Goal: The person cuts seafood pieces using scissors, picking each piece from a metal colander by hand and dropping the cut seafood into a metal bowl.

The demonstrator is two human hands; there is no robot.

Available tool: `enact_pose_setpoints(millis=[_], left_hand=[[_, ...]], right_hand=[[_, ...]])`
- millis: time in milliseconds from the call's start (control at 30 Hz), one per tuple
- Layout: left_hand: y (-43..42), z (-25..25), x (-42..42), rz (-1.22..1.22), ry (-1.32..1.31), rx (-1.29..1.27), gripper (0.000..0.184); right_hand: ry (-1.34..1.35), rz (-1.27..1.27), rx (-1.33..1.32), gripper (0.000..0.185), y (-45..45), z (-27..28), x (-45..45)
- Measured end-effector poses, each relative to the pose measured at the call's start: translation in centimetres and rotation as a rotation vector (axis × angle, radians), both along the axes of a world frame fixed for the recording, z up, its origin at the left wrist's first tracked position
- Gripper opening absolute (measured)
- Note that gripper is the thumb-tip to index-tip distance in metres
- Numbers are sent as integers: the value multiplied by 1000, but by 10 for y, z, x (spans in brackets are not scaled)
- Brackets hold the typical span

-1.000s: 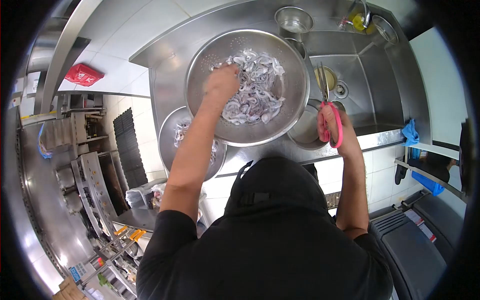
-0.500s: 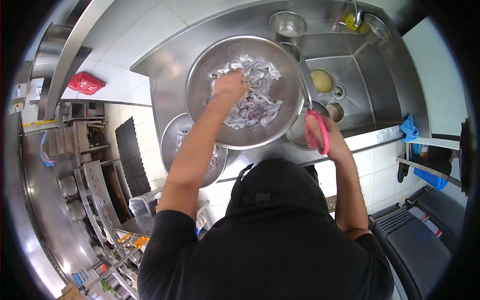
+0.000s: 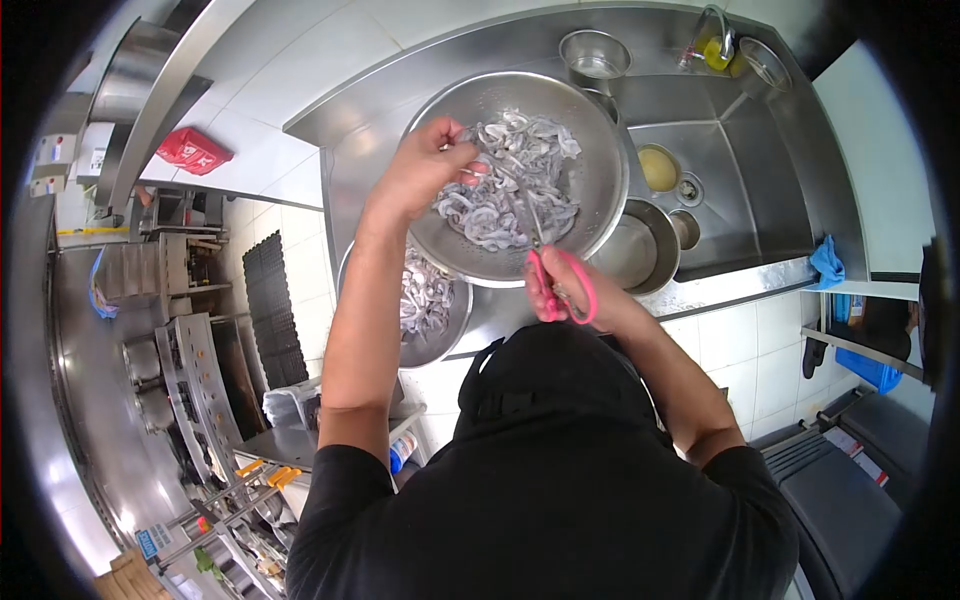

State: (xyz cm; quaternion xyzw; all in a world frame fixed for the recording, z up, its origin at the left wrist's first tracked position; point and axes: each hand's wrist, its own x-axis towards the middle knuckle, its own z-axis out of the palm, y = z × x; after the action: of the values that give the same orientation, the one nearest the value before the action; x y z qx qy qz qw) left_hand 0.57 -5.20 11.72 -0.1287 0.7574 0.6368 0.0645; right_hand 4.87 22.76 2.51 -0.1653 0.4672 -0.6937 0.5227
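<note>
A large steel colander [image 3: 602, 190] holds a heap of grey-white squid pieces [image 3: 545, 165]. Over its left side, my left hand [image 3: 430, 170] pinches a squid piece between thumb and fingers. My right hand [image 3: 585, 290] is closed round the pink handles of a pair of scissors [image 3: 533, 215]. The blades point up and left across the colander, their tips close to my left fingers. Whether the blades touch the held piece I cannot tell. Below my left forearm, a second steel bowl [image 3: 455, 325] contains more squid [image 3: 425, 295], partly covered by the colander's rim.
Right of the colander is a steel sink [image 3: 770, 170] with a pot of yellowish liquid [image 3: 657, 170] inside. A steel pot [image 3: 660, 245] stands by the colander's right rim, and another pot [image 3: 595, 58] behind it. A blue cloth [image 3: 828, 262] hangs on the sink's front edge.
My left hand has lifted out of the heap toward the colander's left side, pinching a piece. My right hand has brought the scissors leftward from beside the colander to over it.
</note>
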Motion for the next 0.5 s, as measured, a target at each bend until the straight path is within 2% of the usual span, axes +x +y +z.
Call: enact_pose_setpoints(millis=[167, 300, 500], left_hand=[[-5, 22, 29, 6, 10, -122, 13], [-10, 38, 69, 46, 12, -62, 15], [-47, 10, 139, 262, 102, 119, 15]], right_hand=[[-75, 72, -125, 72, -43, -3, 23], [-87, 100, -214, 78, -80, -1, 26], [-52, 94, -257, 70, -114, 9, 37]])
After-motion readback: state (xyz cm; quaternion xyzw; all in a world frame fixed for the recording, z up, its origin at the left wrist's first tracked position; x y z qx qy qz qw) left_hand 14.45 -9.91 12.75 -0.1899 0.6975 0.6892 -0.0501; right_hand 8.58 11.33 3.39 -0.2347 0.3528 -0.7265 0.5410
